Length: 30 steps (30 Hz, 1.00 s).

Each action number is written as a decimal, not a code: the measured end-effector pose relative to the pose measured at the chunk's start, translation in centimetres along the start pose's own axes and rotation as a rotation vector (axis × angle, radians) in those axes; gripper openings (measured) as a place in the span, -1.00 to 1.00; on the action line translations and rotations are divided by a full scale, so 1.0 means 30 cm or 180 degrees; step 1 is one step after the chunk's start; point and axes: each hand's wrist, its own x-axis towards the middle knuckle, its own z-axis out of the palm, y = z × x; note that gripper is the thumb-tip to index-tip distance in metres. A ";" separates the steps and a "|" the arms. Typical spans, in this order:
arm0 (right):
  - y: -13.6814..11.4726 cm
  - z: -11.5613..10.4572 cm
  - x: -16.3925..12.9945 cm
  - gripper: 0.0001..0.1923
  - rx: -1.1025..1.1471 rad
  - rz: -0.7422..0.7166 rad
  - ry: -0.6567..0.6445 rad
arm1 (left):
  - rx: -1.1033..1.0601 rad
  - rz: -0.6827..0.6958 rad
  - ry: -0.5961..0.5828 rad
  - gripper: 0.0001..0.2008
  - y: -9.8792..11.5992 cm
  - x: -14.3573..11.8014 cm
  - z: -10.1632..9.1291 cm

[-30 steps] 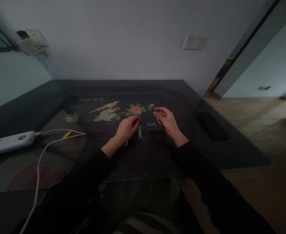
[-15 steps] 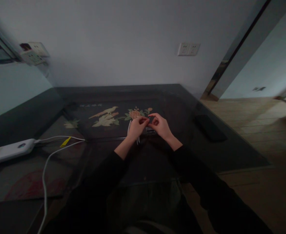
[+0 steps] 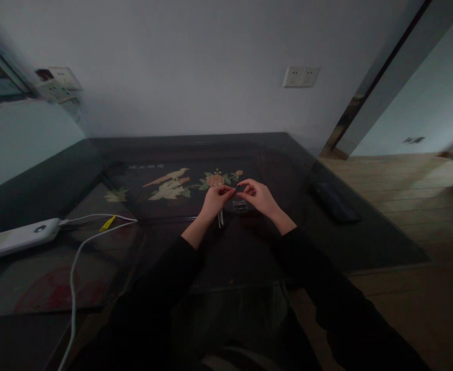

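Note:
My left hand (image 3: 213, 202) is closed in a pinch, thumb against fingertips, over the middle of the dark table. Facing it, my right hand (image 3: 260, 198) also pinches, with its index finger arched above the thumb. Their fingertips nearly meet around something tiny and dark, too small to make out. Just below the fingers lies a small clear case (image 3: 240, 206) with dark contents, close to my right palm. A thin white strip or cord (image 3: 221, 219) sticks out below my left hand; the hand covers its upper part.
A dark, glossy table (image 3: 234, 252) bears an inlaid bird-and-flower picture (image 3: 170, 188). On the left sits a white power strip (image 3: 21, 238) with a white cable (image 3: 73, 283) and yellow tag (image 3: 107, 222). A black phone-like object (image 3: 335, 202) rests at the right. Wall sockets (image 3: 301, 77) are behind.
My right hand has drawn slightly to the right, showing more of the clear case. Less of the white strip shows beside my left hand. The whole view has shifted a little.

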 end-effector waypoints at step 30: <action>0.052 -0.021 0.015 -0.90 -0.0166 0.0097 -0.0050 | 0.1173 0.0297 -0.0012 -0.82 -0.002 -0.011 0.002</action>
